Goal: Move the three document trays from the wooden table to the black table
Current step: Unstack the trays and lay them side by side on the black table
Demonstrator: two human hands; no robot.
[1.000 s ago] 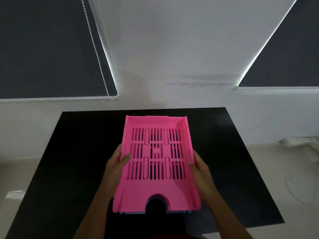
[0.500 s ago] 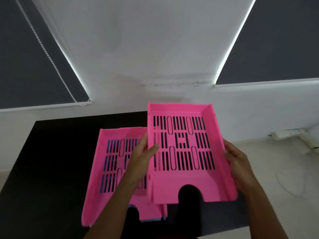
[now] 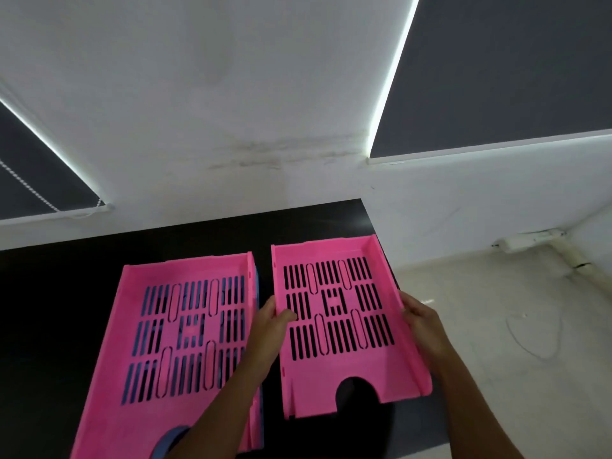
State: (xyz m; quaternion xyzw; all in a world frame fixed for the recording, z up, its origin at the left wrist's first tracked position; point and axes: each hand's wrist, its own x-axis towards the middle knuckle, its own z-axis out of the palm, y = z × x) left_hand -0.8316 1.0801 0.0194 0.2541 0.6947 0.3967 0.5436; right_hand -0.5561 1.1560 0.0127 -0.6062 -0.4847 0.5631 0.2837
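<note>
A pink slotted document tray [image 3: 341, 372] is at the right side of the black table [image 3: 59, 309], gripped by both hands. My left hand [image 3: 270, 329] clasps its left wall, thumb inside. My right hand [image 3: 422, 321] clasps its right wall. Whether it rests on the table or hovers just above, I cannot tell. To its left lies a second pink tray [image 3: 132, 385], stacked on a blue tray [image 3: 256, 293] that shows only through the slots and along the right edge.
The black table stands against a white wall [image 3: 231, 111] with dark roller blinds [image 3: 513, 67] on both sides. Pale floor [image 3: 513, 326] lies to the right of the table, with a white cable and a fitting by the skirting.
Both hands lifted the top pink tray off the stack and carried it right, then lowered it beside the other pink tray. The camera view swung right as well.
</note>
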